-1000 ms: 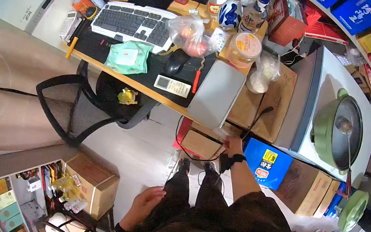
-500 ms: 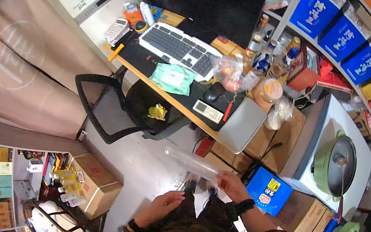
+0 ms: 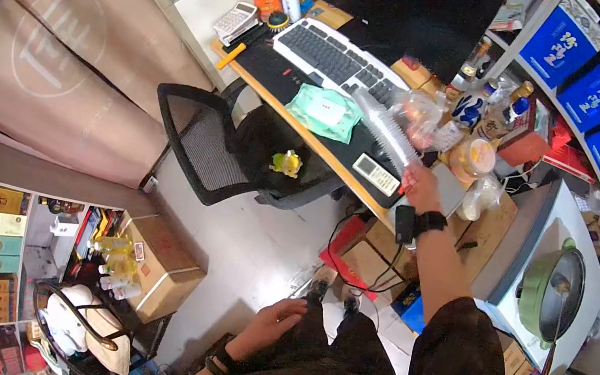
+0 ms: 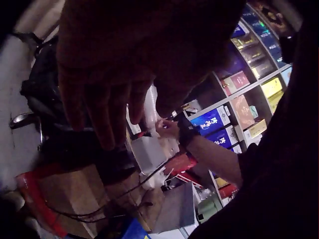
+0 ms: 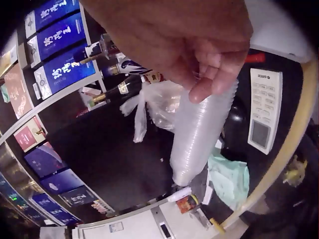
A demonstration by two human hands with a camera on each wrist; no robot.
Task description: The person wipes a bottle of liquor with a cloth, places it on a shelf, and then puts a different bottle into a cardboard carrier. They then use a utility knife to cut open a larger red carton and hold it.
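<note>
My right hand (image 3: 422, 185) grips one end of a long stack of clear plastic cups (image 5: 198, 132). In the right wrist view my thumb and fingers curl round that end, and the stack slants away over the desk. Seen from the head, it overlaps the white keyboard (image 3: 339, 58) and lies beside a knotted plastic bag (image 3: 416, 112) with reddish round things inside. Below my right hand are a white remote control (image 3: 375, 173) and a grey flat lid or tray (image 3: 448, 188). My left hand (image 3: 267, 328) hangs relaxed in front of my legs, fingers loosely extended, holding nothing.
A mint-green wipes pack (image 3: 324, 113) lies on the desk, with bottles (image 3: 471, 105) at its far right. A black mesh chair (image 3: 200, 142) stands at the desk's front. On the right, a green pan (image 3: 543, 287) with a ladle sits on a white-topped cabinet. Cables and cardboard boxes (image 3: 375, 261) lie below.
My right hand has lifted the cup stack from low beside the boxes up over the desk. The head view has turned, shifting the desk. My left hand still hangs at my legs.
</note>
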